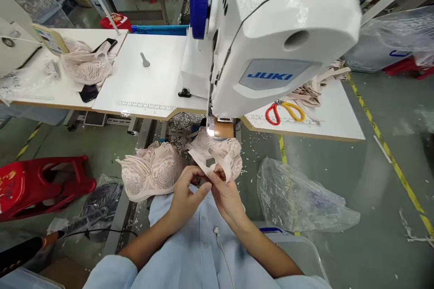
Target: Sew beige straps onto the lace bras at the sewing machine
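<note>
So here's my view: both hands are up in front of my chest, below the counter's (149, 86) front edge and just under the needle end of the white sewing machine (271, 31). My left hand (185, 194) and right hand (228, 194) both have their fingers (202, 188) pinched tight on a thin beige strap (203, 162). It runs off the lace bra (152, 171), which hangs in my lap to the left of my hands.

Red and yellow scissors (285, 110) lie near the counter's front edge, right of the machine. More lace pieces (86, 65) are heaped toward the left end.

Containers: there's a crumpled clear plastic bag (298, 198) on the floor to my right, and I can't make out its contents. Same goes for the clear bin (298, 253) by my right elbow and the dark bag (101, 203) on the floor at left.
</note>
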A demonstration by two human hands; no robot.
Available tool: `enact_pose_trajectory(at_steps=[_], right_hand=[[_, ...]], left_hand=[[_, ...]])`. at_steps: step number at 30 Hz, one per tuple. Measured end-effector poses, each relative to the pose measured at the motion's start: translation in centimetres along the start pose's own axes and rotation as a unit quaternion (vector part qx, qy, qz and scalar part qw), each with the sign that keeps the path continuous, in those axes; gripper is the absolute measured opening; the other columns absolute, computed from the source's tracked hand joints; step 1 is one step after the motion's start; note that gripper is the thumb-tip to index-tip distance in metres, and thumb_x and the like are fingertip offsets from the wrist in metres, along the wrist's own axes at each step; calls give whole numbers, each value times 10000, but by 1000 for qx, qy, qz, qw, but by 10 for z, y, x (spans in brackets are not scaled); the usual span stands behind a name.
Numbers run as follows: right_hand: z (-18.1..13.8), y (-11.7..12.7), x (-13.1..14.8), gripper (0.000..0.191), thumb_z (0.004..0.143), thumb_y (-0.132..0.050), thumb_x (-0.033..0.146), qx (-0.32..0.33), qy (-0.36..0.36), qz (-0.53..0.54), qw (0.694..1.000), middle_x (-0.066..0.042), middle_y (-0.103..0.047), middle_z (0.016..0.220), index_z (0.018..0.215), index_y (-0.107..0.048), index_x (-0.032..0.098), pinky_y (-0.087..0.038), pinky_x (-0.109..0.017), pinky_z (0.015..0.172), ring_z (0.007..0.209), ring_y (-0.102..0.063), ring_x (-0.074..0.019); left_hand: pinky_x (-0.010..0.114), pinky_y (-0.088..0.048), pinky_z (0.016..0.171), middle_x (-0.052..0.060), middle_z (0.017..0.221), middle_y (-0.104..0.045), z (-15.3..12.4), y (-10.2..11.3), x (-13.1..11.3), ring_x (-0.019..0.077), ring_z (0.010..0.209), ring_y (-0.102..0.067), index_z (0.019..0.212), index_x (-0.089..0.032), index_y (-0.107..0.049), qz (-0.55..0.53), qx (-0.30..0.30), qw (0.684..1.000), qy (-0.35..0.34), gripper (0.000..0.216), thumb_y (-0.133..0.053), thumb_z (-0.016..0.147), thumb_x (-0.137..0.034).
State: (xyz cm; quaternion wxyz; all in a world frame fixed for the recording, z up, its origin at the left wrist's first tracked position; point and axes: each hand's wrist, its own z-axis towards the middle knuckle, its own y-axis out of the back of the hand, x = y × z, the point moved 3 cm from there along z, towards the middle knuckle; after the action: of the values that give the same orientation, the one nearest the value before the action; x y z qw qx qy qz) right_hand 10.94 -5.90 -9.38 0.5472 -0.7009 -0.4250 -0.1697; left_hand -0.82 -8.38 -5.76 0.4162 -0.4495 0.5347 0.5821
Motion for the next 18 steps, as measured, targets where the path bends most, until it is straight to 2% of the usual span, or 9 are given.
enact_pose_trajectory(at_steps=[2,5,9,18], right_hand=[[2,2,-1,124,815,-726,290,-5,5,-11,1000,34,-551,786,817,-617,229,-453,-253,756,762,-515,-122],[4,5,-2,171,782,-749,322,-22,0,-30,999,33,-538,772,801,-606,230,-441,-258,716,739,-500,-131],[6,8,-3,188,772,-756,333,-34,-9,-16,999,25,-539,783,811,-603,231,-445,-269,743,764,-509,-138],[8,10,2,253,720,-793,344,-55,-34,-1,998,43,-564,710,748,-574,222,-446,-262,687,674,-498,-117]], left_hand=[[308,-467,774,69,983,-595,5,-4,4,203,909,-572,1017,-198,-639,-63,11,997,42,185,-635,889,-331],[304,-466,799,59,940,-590,12,-7,9,199,912,-570,971,-198,-679,-116,4,991,72,172,-628,896,-344],[292,-463,798,34,891,-570,17,-13,10,175,871,-559,912,-196,-674,-193,1,975,110,138,-645,886,-328],[275,-448,831,27,897,-601,26,-18,6,160,872,-549,901,-193,-667,-233,6,961,149,164,-638,885,-354]])
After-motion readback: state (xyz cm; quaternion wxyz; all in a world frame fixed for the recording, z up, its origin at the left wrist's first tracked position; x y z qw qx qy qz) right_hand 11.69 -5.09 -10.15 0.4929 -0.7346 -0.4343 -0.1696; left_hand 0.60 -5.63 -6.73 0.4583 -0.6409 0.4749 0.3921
